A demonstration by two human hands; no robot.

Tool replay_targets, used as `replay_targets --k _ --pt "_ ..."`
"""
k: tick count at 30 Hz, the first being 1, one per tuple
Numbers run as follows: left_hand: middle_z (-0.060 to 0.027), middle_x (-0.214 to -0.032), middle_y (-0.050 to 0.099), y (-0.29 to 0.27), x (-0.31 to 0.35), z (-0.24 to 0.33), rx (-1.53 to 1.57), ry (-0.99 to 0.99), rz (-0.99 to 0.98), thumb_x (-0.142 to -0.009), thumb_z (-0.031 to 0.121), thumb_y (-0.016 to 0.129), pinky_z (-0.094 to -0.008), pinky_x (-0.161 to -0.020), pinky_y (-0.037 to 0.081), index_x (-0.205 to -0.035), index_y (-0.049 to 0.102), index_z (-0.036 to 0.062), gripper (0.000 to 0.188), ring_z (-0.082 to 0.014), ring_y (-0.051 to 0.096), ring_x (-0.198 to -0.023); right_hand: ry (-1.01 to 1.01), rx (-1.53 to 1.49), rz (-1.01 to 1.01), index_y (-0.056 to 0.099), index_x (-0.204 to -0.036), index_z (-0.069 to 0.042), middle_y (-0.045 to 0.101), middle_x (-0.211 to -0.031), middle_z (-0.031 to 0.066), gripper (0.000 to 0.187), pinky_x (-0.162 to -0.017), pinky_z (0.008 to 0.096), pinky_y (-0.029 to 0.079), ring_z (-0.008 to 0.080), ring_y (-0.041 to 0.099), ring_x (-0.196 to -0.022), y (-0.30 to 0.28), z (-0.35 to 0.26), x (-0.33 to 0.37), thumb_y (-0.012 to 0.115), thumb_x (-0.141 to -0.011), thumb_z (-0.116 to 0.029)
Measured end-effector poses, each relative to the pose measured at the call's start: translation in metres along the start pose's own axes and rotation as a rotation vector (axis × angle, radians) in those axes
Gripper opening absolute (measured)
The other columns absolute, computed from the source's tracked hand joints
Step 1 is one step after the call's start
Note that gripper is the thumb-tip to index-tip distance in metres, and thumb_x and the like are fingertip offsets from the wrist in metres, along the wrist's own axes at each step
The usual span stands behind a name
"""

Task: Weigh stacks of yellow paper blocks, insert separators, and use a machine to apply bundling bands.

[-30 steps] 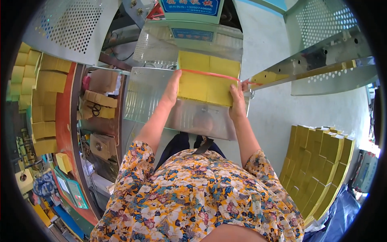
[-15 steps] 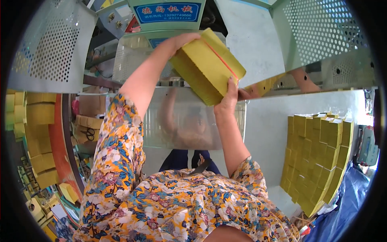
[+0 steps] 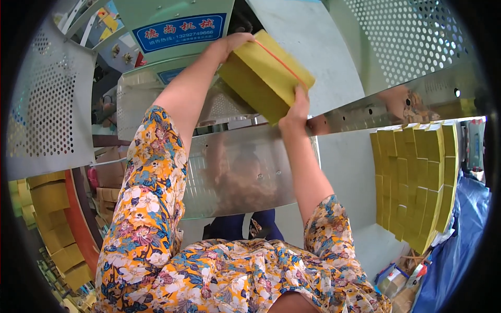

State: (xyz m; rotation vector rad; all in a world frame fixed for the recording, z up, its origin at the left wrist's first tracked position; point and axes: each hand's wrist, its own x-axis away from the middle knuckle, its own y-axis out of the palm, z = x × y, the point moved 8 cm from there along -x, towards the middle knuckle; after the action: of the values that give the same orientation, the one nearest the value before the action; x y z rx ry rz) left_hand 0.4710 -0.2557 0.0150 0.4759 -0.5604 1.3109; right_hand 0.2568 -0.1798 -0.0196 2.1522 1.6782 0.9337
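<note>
A thick block of yellow paper [image 3: 261,78] with a red stripe along its top face is held up between my hands, tilted. My left hand [image 3: 236,44] grips its far left end, with the fingers partly hidden behind the block. At the near right end my right hand [image 3: 296,112] is closed on the corner, thumb lying on top. Below the block is a shiny metal plate [image 3: 245,182] that reflects my arms.
A pale green machine [image 3: 172,13] with a blue label stands ahead. Perforated panels rise at left [image 3: 44,109] and right [image 3: 402,41]. A metal rail [image 3: 355,113] runs off to the right. Stacked yellow blocks [image 3: 412,182] stand at right, near a blue tarp [image 3: 467,229]; more yellow stacks [image 3: 52,208] are at left.
The whole view has turned, so the machine and its label sit farther left and tilted. Both hands keep hold of the yellow paper block, which has hardly shifted in the picture.
</note>
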Motion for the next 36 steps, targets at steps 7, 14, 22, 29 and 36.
replay_targets --k 7,14,22,29,36 --pt "-0.0087 -0.107 0.068 0.0 0.056 0.029 0.257 0.272 -0.112 -0.096 0.036 0.048 -0.0286 -0.082 0.052 -0.116 0.062 0.0017 0.042 -0.015 0.066 -0.094 -0.136 0.071 -0.219 0.038 -0.14 -0.002 0.051 -0.129 0.0128 0.05 -0.096 0.037 0.045 0.0231 0.053 -0.115 0.035 -0.063 0.041 0.051 -0.094 -0.018" --pt "-0.0094 -0.132 0.055 0.037 0.242 -0.09 0.506 0.362 0.3 -0.095 0.034 0.053 -0.0316 -0.102 0.041 -0.139 0.044 0.0023 0.055 -0.0176 0.052 -0.122 0.042 0.34 -0.393 0.025 -0.149 0.0 0.044 -0.141 0.0136 0.065 -0.109 0.0345 0.034 0.0231 0.043 -0.131 0.014 -0.076 0.152 0.052 -0.091 -0.016" --pt "-0.0123 -0.135 0.051 0.116 0.34 -0.278 0.566 0.28 0.7 -0.101 0.027 0.042 -0.0334 -0.103 0.039 -0.141 0.038 -0.0024 0.049 -0.02 0.049 -0.123 0.282 0.542 -0.7 0.027 -0.15 0.001 0.036 -0.151 0.0131 0.074 -0.114 0.0354 0.023 0.0227 0.032 -0.139 -0.061 -0.012 0.205 0.06 -0.09 -0.027" --pt "-0.0115 -0.108 0.065 0.1 0.341 -0.285 0.224 0.335 0.787 -0.101 0.027 0.045 -0.0321 -0.081 0.049 -0.127 0.052 -0.002 0.039 -0.0164 0.062 -0.094 0.328 0.678 -0.814 0.03 -0.15 -0.002 0.046 -0.142 0.0125 0.067 -0.11 0.0314 0.029 0.0197 0.04 -0.132 -0.052 -0.002 0.196 0.054 -0.096 -0.034" --pt "-0.0142 -0.077 0.066 0.095 0.358 -0.256 -0.081 0.348 1.093 -0.094 0.027 0.06 -0.0347 -0.064 0.049 -0.105 0.067 -0.0004 0.031 -0.0193 0.063 -0.068 0.266 0.716 -0.82 0.034 -0.148 -0.001 0.049 -0.14 0.0129 0.063 -0.109 0.0306 0.032 0.0195 0.044 -0.13 -0.054 0.001 0.187 0.048 -0.099 -0.038"
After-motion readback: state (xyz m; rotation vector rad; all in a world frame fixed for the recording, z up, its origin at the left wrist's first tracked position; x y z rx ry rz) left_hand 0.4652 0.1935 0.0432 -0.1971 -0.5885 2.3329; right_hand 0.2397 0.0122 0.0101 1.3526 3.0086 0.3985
